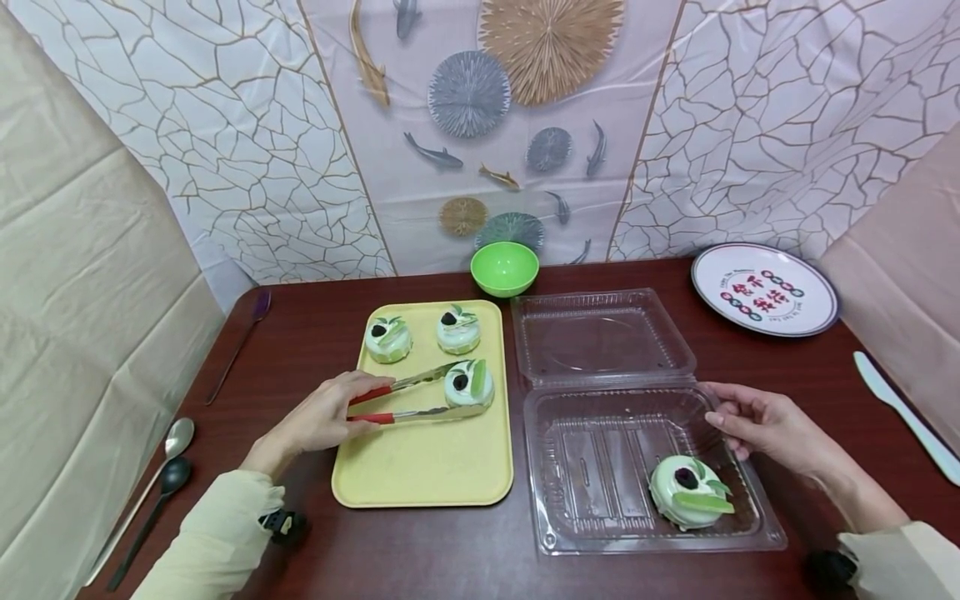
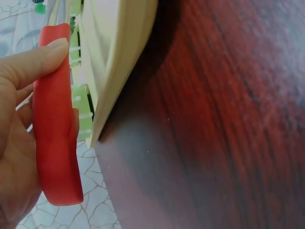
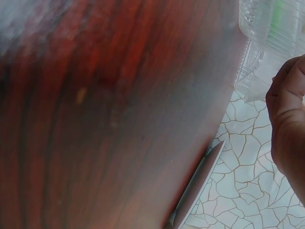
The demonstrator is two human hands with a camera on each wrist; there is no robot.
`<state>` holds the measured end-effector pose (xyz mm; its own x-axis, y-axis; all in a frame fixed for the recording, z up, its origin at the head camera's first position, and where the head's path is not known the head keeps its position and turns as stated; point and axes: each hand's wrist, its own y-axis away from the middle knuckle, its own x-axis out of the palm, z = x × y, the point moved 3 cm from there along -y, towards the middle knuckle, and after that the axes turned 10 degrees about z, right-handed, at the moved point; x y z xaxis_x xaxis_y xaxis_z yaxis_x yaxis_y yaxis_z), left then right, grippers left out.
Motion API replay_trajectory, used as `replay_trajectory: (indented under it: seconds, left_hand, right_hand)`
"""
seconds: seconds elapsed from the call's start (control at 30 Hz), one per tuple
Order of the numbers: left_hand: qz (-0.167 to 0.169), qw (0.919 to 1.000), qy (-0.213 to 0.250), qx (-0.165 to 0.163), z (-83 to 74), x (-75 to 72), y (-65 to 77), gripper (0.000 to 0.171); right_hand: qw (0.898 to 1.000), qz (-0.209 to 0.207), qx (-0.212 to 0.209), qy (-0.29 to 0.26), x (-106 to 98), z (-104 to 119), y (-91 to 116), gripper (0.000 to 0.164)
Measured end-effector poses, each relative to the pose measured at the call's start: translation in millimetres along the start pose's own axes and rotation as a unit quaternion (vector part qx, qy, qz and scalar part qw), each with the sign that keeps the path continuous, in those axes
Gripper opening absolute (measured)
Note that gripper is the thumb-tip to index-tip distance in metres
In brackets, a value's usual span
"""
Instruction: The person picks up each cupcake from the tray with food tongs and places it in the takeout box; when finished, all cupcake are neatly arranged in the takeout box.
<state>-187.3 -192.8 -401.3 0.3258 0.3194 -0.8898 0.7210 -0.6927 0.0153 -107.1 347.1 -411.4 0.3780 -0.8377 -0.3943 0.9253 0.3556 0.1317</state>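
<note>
My left hand (image 1: 318, 417) grips a pair of tongs by their red handles; the left wrist view shows the thumb along one red handle (image 2: 57, 114). The tongs' metal arms (image 1: 420, 414) stand on either side of a small cream-topped cake (image 1: 480, 398) with a dark berry and green slice. That cake sits on a yellow tray (image 1: 420, 475), and two similar cakes (image 1: 388, 340) stand behind it. With thumb and fingers, my right hand (image 1: 772, 425) holds the right rim of a clear plastic container (image 1: 585, 467). Another such cake (image 1: 686, 504) lies inside it, front right.
The container's hinged lid (image 1: 607, 333) lies open toward the back. Behind stands a green bowl (image 1: 505, 271); a white plate (image 1: 765, 292) is back right. At the right edge lies a pale knife (image 1: 903, 417). Spoons (image 1: 176, 471) and a purple-tipped utensil (image 1: 240, 346) lie left.
</note>
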Motion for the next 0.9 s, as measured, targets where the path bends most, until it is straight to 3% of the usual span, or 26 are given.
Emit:
replay_trajectory:
  seconds: [0.23, 0.4, 0.63, 0.9]
  left_hand:
    - [-0.008, 0.9999, 0.001, -0.011, -4.1, -11.3, 3.4, 0.061]
    - [-0.021, 0.9997, 0.004, 0.008, -18.8, -25.8, -4.7, 0.06]
    - [0.007, 0.9971, 0.016, 0.074, -60.0, -33.0, -37.5, 0.061]
    - [0.068, 0.9839, 0.004, 0.166, -108.7, -7.6, -85.9, 0.056]
  right_hand:
    - [1.0, 0.001, -0.004, -0.002, 0.1, 0.7, 1.1, 0.042]
    - [1.0, 0.003, -0.004, -0.006, -0.8, 0.6, 2.0, 0.042]
    - [1.0, -0.003, -0.002, -0.005, -0.7, 0.5, 2.6, 0.042]
    - [1.0, -0.002, 0.008, 0.003, 0.9, 1.7, 1.5, 0.038]
